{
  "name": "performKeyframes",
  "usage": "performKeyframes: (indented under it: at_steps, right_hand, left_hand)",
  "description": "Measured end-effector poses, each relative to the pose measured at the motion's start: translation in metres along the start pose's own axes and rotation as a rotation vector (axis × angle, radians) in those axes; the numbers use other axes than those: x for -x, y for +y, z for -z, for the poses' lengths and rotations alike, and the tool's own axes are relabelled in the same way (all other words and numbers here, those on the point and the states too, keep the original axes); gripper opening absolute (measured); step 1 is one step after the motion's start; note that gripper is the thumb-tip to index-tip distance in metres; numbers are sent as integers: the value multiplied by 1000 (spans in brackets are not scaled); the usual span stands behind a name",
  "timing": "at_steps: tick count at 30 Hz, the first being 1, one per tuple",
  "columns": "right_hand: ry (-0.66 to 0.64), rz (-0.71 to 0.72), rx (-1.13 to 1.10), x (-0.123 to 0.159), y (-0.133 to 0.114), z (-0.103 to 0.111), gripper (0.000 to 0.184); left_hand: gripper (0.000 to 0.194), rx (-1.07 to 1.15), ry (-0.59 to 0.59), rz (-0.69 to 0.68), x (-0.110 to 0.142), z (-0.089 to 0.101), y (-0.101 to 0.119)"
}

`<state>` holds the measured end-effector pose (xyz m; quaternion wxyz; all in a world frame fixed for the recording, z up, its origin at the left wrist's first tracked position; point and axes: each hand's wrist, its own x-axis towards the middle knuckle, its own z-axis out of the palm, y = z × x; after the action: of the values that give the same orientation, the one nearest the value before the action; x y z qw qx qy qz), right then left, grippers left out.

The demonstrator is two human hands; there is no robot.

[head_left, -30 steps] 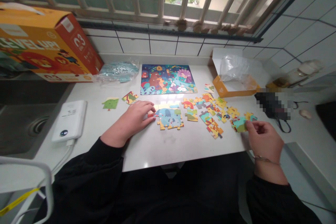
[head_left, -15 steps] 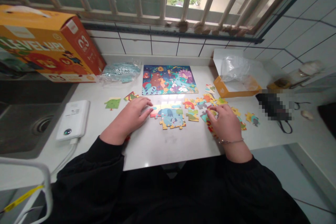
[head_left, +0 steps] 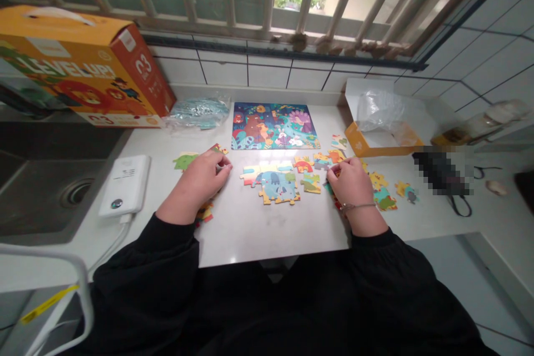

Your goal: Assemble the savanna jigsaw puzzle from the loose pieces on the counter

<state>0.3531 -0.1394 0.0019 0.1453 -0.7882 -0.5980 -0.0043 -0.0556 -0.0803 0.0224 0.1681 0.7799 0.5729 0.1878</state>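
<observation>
A person is sitting at a white countertop point(head_left: 271, 239), working with a children's jigsaw puzzle. The left hand point(head_left: 196, 182) is curling inward, with its fingers point(head_left: 221, 162) drawing together just above the counter; they may be pinching a small piece, but the view cannot confirm it. The right hand point(head_left: 349, 182) is bending over a scatter of loose jigsaw pieces point(head_left: 384, 198), with its fingertips point(head_left: 331, 172) lowered among them; whether they are gripping one cannot be told. Between the hands, a partly joined jigsaw section point(head_left: 277, 187) showing blue elephants is lying flat, touched by neither hand. Farther ahead, a colourful completed puzzle picture point(head_left: 275, 126) is lying near the tiled wall, while an orange puzzle box point(head_left: 79, 67) is standing at the far left.
</observation>
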Motion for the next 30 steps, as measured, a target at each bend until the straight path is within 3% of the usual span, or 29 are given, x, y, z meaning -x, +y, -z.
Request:
performKeyframes:
  at_steps: [7,18,23,27,30]
  right_hand:
    - [7,-39,-17,0,-2,-2,36]
    - [44,-55,-39,-2,-9,-6,26]
    - [139,-36,-72,0,-6,-1,28]
    - [228,6,-109,18,-6,9,29]
    - [236,77,-151,52,-8,19,28]
  left_hand:
    - [20,-13,-30,-38,1,-2,1]
    - [23,-14,-45,-25,2,1,3]
    - [25,-16,-41,-21,1,1,2]
    - [26,-19,-28,-29,1,-1,-1]
    - [25,-18,-27,-22,0,-2,-3]
